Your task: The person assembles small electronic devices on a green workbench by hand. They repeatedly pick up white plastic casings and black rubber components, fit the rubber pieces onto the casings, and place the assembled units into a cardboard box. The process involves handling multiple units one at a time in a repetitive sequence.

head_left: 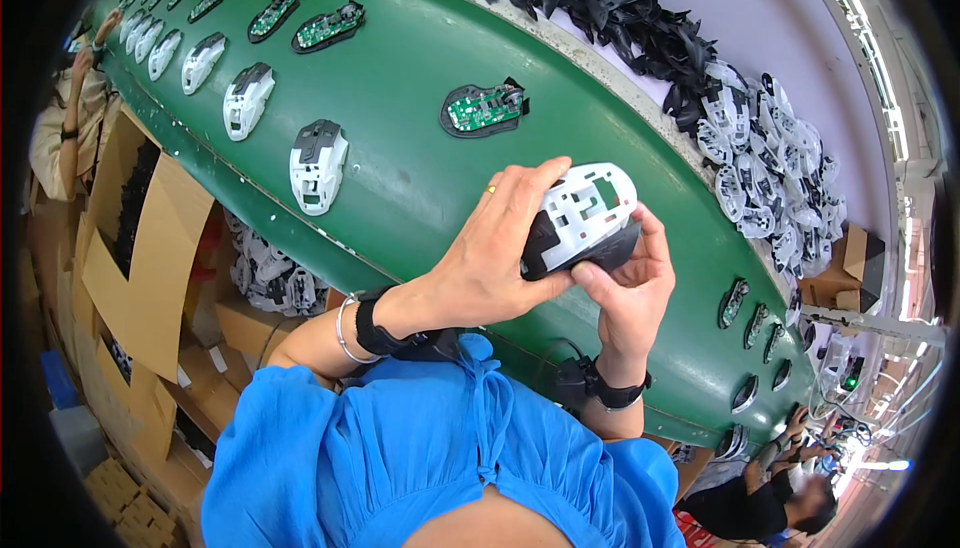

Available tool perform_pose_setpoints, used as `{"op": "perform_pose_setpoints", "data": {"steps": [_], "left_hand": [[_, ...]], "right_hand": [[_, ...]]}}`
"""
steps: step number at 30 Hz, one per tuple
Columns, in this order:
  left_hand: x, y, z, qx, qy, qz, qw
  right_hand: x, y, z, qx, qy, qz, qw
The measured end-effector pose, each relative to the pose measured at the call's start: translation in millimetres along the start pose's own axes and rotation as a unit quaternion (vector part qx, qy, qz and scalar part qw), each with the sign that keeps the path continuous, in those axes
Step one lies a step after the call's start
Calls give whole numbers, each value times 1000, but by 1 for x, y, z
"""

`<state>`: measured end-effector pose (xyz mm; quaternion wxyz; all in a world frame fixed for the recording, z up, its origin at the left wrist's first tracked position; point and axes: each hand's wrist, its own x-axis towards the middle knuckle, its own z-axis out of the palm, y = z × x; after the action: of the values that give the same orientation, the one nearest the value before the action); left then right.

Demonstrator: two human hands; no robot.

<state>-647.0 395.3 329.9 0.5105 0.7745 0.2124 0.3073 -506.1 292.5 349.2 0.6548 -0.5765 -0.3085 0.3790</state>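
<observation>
A computer mouse shell (585, 210), white with square cut-outs and black parts at its front and side, is held tilted above the green belt. My left hand (488, 243) grips it from the left, fingers over the far edge and thumb underneath. From the right, my right hand (640, 283) pinches the black side part (612, 248) at the shell's near edge between thumb and fingers. Just beyond the hands lies a black mouse base with a green circuit board (485, 110). A white-and-grey mouse shell (319, 168) rests on the belt to the left.
Along the green belt (400, 183) run rows of shells and circuit-board bases. Heaps of black parts (600, 8) and white shells (765, 158) lie on the far ledge. Cardboard boxes (150, 248) stand at the left. Other people work at both ends of the belt.
</observation>
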Motion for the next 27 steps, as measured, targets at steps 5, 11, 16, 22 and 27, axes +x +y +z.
{"op": "perform_pose_setpoints", "data": {"steps": [5,11,16,22,27], "left_hand": [[-4,5,-9,-66,-58,35,996],[-8,-3,-16,-74,-91,70,991],[-19,-4,-11,-70,-35,64,995],[-21,-1,-18,-101,-44,43,993],[-24,-1,-25,-35,-54,125,990]], "right_hand": [[8,-7,-5,146,-105,32,983],[2,-10,-1,135,-164,25,977],[-7,-9,5,115,-142,15,983],[-13,-16,5,105,-152,-6,983],[-14,-27,2,83,-161,23,983]]}}
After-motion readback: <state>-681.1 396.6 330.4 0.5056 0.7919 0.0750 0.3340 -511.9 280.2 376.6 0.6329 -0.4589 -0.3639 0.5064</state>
